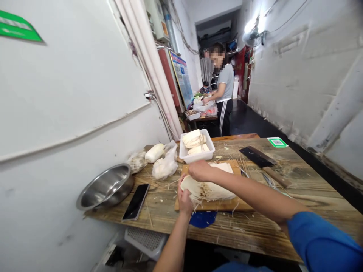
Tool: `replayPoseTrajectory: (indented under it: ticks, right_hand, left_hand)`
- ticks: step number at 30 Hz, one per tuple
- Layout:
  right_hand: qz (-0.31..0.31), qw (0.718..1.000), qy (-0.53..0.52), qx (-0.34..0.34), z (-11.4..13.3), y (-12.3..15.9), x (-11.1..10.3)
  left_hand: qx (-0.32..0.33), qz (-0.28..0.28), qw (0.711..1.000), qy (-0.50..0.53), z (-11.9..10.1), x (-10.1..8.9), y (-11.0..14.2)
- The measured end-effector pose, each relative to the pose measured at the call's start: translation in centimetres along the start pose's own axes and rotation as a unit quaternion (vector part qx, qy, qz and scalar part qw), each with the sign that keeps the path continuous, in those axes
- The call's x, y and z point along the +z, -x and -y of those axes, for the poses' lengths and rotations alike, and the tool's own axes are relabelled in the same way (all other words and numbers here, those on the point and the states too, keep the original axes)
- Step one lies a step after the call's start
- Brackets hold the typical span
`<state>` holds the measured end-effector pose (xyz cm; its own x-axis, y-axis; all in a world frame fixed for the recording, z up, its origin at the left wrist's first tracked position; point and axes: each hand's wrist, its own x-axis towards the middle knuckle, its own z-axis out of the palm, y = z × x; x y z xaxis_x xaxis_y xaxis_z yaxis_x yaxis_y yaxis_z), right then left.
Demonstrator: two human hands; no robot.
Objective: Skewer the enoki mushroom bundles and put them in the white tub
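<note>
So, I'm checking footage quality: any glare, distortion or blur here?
In the head view, glare blooms around the lamp; highlights shine in the metal bowl; the pipes lean, suggesting wide-angle distortion; the standing person's head is pixelated; the hands show no obvious blur.

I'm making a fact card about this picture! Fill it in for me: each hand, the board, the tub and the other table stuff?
Left hand: holds the pale stringy bunch at its left end
Right hand: at the bunch's far-left edge; its fingertips are hidden
Cutting board: under the bunch, on the wooden table
White tub: behind the board, with pale bundles inside
Left side: phone, metal bowl
Right side: cleaver
</note>
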<state>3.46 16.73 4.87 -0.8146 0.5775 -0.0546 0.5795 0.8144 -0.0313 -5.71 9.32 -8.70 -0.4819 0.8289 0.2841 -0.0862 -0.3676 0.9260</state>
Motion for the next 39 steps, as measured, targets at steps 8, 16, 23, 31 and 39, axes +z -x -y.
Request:
replayPoseTrajectory:
  ticks: [8, 16, 23, 31, 39]
  right_hand:
    - [0.095, 0.995, -0.008, -0.043, 1.3, -6.7, 0.0]
    - [0.032, 0.990, -0.117, -0.071, 0.5, -6.1, 0.0]
    - [-0.103, 0.977, -0.177, -0.053, -1.6, 2.2, -1.2]
    - [-0.248, 0.967, -0.048, -0.037, -2.5, 11.9, -1.6]
    - [-0.269, 0.958, 0.091, -0.047, -0.8, 17.4, -3.0]
  left_hand:
    - [-0.141, -0.052, 0.975, 0.164, 0.7, -2.5, -2.4]
    - [-0.229, -0.076, 0.941, 0.238, -1.8, -4.0, -3.6]
    - [-0.225, -0.044, 0.944, 0.238, -7.5, -3.9, -4.0]
    - [-0.127, 0.032, 0.982, 0.135, -12.6, -1.3, -3.9]
    - [-0.218, 0.177, 0.951, 0.133, -15.3, 0.8, 0.0]
